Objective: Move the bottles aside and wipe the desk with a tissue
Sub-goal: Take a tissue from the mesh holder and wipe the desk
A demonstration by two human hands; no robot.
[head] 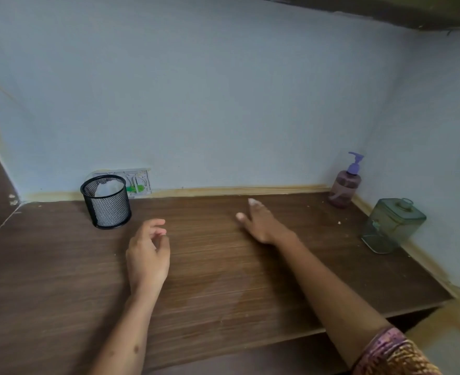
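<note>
At the left of the frame, against the wall, stood your black mesh cup [107,202], with something pale and crumpled inside that looked like tissue, though you could not be sure of it. If that was your wiping tissue, a quick snatch could have tipped the light cup over, since nothing steadied it.

Just right of the cup, your left hand [149,253] hovered low over the desk [61,280], fingers loosely curled and holding nothing. Near the middle, your right hand [258,221] lay stretched out with straight fingers, flat to the wood or just above it, also holding nothing.

Across the centre of the desk a faint darker patch showed, perhaps damp; wiping with a single thin tissue there might only have smeared it.

In the right rear corner stood the pump bottle [344,188], purple-topped, its tinted body too murky to show a level. Nearer, along the right wall, sat the green lidded jar [392,226], which appeared nearly empty. Both were already well apart from your hands. A broad sweep rightward could have knocked either one, and crumbs [339,222] lay between them.
</note>
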